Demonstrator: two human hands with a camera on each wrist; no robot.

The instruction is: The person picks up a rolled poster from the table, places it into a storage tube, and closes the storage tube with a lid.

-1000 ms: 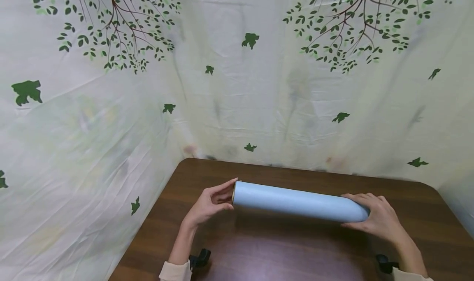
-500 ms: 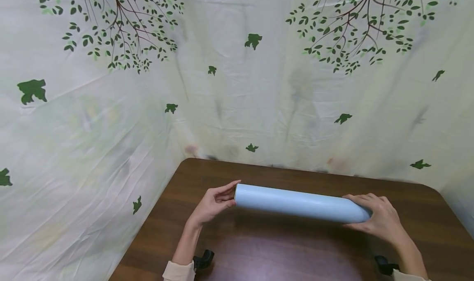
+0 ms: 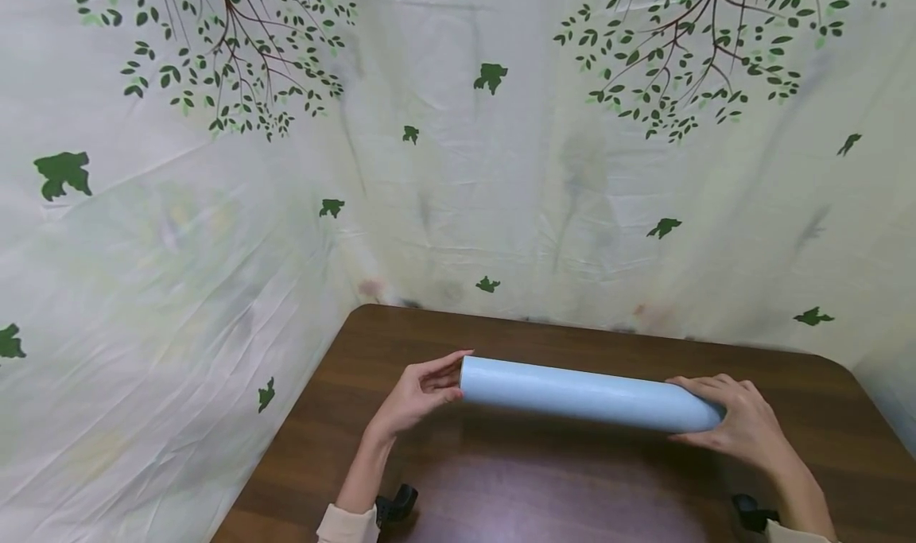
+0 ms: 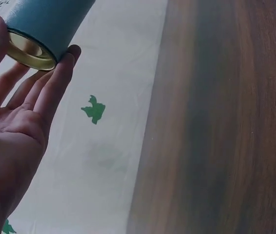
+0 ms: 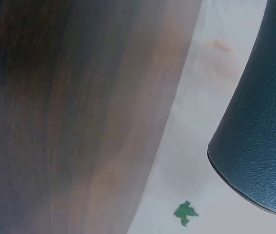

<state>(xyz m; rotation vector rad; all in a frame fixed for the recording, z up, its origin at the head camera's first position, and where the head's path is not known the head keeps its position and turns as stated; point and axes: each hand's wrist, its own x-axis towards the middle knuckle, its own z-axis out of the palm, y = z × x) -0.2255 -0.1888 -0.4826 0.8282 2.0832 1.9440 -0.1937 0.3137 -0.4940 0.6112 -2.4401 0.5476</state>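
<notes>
A long light blue tube [image 3: 572, 392] is held crosswise over the brown table, its right end slightly lower in the head view. Thumb and fingertips of my left hand [image 3: 422, 394] pinch the rim of its left end, the palm behind them standing off from it. In the left wrist view that end of the tube [image 4: 48, 24] shows a gold-coloured recessed metal base. My right hand [image 3: 744, 417] grips round the right end, thumb on the near side and fingers over the far side. The right wrist view shows the tube's textured surface [image 5: 260, 141] and dark-edged end, without the hand.
The wooden table [image 3: 572, 495] has rounded far corners. Behind and to the left hangs a pale cloth [image 3: 444, 209] printed with branches and green leaf-like or bird-like shapes. Black straps or mounts [image 3: 397, 503] sit at both wrists, beside beige sleeves [image 3: 348, 525].
The tube and both hands have shifted slightly to the right. The gold rim at the left end, seen earlier in the head view, has turned out of sight. Both hands keep their hold.
</notes>
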